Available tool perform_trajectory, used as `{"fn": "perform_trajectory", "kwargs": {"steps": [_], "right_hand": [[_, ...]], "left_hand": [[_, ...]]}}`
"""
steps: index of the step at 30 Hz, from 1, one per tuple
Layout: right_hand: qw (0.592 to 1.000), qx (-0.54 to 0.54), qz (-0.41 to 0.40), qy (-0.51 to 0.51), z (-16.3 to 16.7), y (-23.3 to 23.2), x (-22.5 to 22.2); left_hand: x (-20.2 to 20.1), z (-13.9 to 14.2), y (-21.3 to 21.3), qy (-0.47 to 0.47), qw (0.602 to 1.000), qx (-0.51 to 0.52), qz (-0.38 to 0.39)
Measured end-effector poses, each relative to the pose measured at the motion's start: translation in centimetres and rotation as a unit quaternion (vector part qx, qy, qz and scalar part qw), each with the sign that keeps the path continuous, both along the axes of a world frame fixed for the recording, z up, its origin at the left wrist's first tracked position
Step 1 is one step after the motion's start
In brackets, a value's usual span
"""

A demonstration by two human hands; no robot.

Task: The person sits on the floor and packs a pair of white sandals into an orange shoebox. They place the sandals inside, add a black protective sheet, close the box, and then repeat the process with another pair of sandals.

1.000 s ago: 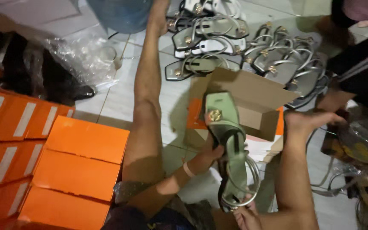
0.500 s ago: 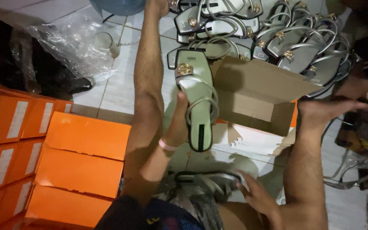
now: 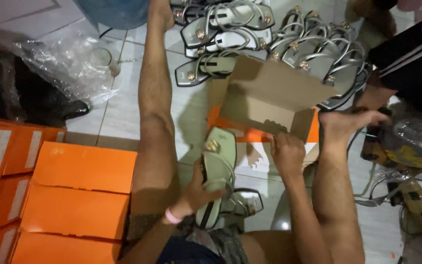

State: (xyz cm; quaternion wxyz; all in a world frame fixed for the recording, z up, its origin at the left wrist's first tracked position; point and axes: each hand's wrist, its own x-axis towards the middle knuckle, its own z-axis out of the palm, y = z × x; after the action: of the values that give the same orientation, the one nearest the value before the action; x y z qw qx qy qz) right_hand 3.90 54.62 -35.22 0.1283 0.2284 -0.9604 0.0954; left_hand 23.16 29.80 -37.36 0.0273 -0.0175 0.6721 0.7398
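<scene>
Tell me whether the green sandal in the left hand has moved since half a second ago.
Yes. The green sandal has come down toward the person, off the open cardboard box, with the left hand.

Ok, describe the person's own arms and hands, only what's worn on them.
Both forearms are bare, with no sleeves in view. The left hand has a thin pink band around its wrist. The right hand wears nothing that shows: no glove, ring or watch.
</scene>
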Motion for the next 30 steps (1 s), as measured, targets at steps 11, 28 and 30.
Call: {"fn": "perform_trajectory", "kwargs": {"steps": [11, 28, 30], "right_hand": [[0.913, -0.317, 0.01, -0.255, 2.6, 0.2, 4.8], [0.812, -0.436, 0.089, -0.377, -2.2, 1.5, 9.5], [0.771, -0.48, 0.053, -0.415, -2.8, 2.2, 9.6]], "left_hand": [[-3.9, 1.3, 1.9, -0.13, 0.989, -0.065, -0.028], [-5.9, 2.5, 4.4, 0.079, 0.972, -0.217, -0.036], [-6.3, 2.0, 4.8, 0.092, 0.969, -0.222, -0.052]]}}
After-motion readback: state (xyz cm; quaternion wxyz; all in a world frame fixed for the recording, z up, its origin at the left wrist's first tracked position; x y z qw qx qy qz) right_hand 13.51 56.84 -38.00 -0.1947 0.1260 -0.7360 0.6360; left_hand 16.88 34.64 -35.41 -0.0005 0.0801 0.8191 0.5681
